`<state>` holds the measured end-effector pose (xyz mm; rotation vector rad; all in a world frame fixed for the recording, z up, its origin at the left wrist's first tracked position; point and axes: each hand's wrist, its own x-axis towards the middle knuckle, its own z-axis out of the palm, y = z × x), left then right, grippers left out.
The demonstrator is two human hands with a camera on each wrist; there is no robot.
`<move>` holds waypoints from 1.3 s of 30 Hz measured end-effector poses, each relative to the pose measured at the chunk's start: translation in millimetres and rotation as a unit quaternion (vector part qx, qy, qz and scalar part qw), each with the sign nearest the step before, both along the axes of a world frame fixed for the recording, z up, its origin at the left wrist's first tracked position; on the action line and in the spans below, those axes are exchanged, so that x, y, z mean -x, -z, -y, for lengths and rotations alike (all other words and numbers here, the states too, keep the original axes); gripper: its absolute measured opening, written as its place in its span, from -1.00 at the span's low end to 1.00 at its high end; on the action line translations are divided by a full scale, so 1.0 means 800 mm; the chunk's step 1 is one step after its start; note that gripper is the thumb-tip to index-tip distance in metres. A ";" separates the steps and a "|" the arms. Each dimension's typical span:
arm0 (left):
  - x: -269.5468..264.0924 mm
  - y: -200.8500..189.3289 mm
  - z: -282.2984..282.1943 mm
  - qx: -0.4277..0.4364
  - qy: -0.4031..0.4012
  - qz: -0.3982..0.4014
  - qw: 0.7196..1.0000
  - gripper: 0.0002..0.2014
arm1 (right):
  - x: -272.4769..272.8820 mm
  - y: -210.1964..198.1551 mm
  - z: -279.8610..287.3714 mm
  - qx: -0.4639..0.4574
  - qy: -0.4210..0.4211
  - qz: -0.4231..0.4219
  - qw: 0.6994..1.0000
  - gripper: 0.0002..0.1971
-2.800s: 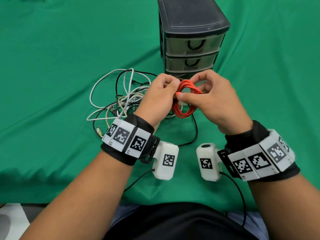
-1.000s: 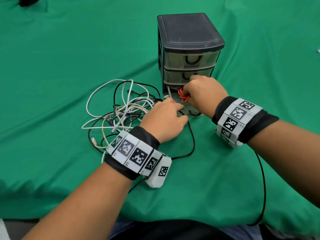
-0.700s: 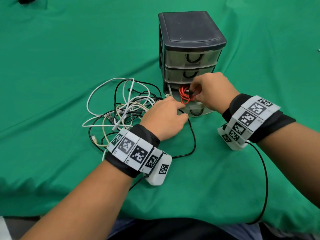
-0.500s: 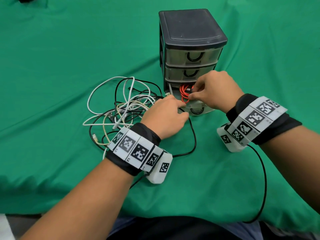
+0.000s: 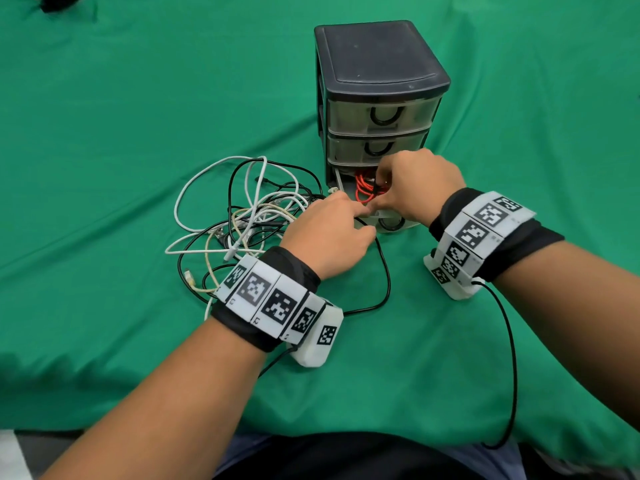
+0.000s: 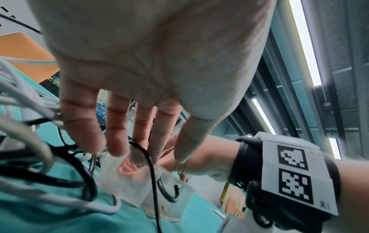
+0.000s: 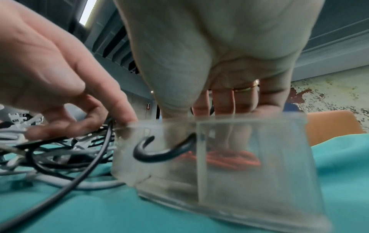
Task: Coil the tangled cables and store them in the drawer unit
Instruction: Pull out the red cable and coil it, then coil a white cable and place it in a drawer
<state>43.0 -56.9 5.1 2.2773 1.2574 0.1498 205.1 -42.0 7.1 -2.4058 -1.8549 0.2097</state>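
The black drawer unit [image 5: 377,57] stands at the back, its clear bottom drawer [image 5: 389,225] pulled out. A coiled red cable [image 5: 363,188] lies inside that drawer, also showing through the wall as a red cable [image 7: 229,159]. My right hand [image 5: 388,183] reaches down into the drawer and pinches the coil near its dark plug. My left hand [image 5: 346,220] has straight fingers [image 6: 117,137] resting on the drawer's [image 6: 165,197] front-left rim. In the right wrist view the right hand's fingers [image 7: 221,102] go down behind the drawer's [image 7: 239,181] front wall.
A tangle of white and black cables [image 5: 249,216] lies left of the unit on the green cloth [image 5: 104,133]. One black cable [image 5: 381,271] loops under my left hand toward me. The two upper drawers [image 5: 381,114] are closed. A wire [image 5: 509,358] trails from my right wrist.
The red coil, held by both hands in front of the unit earlier, is now in the pulled-out bottom drawer. Over the last half second the right hand has sunk slightly deeper.
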 end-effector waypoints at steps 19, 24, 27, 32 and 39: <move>0.000 0.000 -0.001 -0.008 0.003 -0.005 1.000 -0.62 | -0.009 -0.004 -0.007 -0.013 0.006 -0.050 0.999 -0.75; -0.001 -0.001 -0.004 -0.007 -0.001 0.003 1.000 -0.63 | -0.013 -0.014 0.001 -0.037 0.006 -0.076 0.996 -0.77; -0.001 -0.001 -0.004 -0.002 0.000 0.015 1.000 -0.64 | -0.011 -0.020 0.005 -0.044 0.000 -0.102 0.994 -0.79; 0.015 -0.017 0.002 0.032 0.012 0.116 0.993 -0.61 | -0.002 -0.031 0.018 -0.074 -0.020 -0.173 0.982 -0.82; 0.065 -0.038 0.010 0.019 -0.048 0.258 0.965 -0.88 | 0.027 -0.031 0.057 -0.053 -0.070 -0.403 0.911 -0.89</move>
